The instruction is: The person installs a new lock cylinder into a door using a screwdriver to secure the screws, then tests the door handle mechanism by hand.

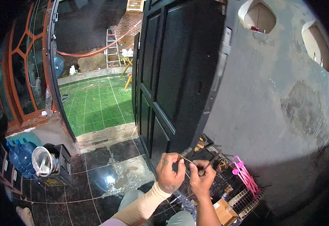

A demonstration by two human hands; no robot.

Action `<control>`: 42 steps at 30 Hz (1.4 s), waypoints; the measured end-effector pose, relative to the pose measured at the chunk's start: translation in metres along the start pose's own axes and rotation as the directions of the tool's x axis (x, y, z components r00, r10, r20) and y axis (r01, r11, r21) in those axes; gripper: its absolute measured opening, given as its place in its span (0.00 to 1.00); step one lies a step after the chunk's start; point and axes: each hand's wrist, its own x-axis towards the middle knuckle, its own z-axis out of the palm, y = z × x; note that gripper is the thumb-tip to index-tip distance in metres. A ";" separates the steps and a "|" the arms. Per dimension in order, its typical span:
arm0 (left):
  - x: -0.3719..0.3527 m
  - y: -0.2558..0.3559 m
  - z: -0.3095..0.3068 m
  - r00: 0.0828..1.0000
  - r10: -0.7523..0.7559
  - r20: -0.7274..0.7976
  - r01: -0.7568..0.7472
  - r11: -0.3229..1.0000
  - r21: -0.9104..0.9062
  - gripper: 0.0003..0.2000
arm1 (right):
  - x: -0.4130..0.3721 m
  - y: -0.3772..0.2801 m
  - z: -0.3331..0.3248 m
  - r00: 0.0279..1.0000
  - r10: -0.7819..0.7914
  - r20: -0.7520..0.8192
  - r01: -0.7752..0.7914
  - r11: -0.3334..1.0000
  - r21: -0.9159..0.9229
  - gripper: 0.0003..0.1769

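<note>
Both hands meet in front of the lower edge of a black panelled door (160, 75). My left hand (170, 172), with a pale sleeve up to the wrist, is closed in a pinch at the tip of a thin metal rod (187, 160). A small brownish piece shows at its fingertips; I cannot tell what it is. My right hand (202, 180) is closed round the other end of the rod, thumb on top. A dark stick-like length (211, 162) shows just above its fingers.
Pink plastic rods (243, 177), a wire rack (243, 205) and a cardboard box (224, 211) lie at the right, by a grey wall (262, 105). A black crate (62, 165) and blue bottles (19, 158) stand left. Beyond the doorway are green tiles (96, 101), a ladder (112, 49) and a hammock (96, 52).
</note>
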 end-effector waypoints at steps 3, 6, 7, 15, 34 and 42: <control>0.011 -0.012 -0.006 1.000 0.006 -0.012 -0.007 0.996 -0.089 0.08 | 0.009 0.002 0.015 0.998 -0.041 -0.048 0.040 0.999 -0.031 0.06; 0.025 -0.020 -0.009 0.999 0.043 -0.033 -0.049 0.979 -0.199 0.10 | 0.021 -0.003 0.022 0.995 -0.084 -0.045 0.078 0.991 -0.111 0.13; 0.033 -0.023 -0.011 0.994 0.100 -0.033 -0.105 0.972 -0.209 0.11 | 0.022 0.007 0.026 0.992 -0.102 -0.069 0.096 0.992 -0.078 0.16; 0.073 -0.050 -0.006 0.990 0.137 -0.032 -0.140 0.924 -0.356 0.14 | 0.054 -0.025 0.050 0.989 -0.123 -0.081 0.106 0.976 -0.188 0.07; 0.138 -0.107 0.036 0.896 0.432 0.106 -0.129 0.480 -0.868 0.29 | 0.101 -0.053 0.066 0.974 -0.089 -0.209 0.028 0.960 -0.279 0.18; 0.152 -0.103 0.042 0.920 0.388 0.063 -0.129 0.450 -0.884 0.30 | 0.105 -0.041 0.069 0.940 -0.225 -0.255 0.111 0.912 -0.394 0.22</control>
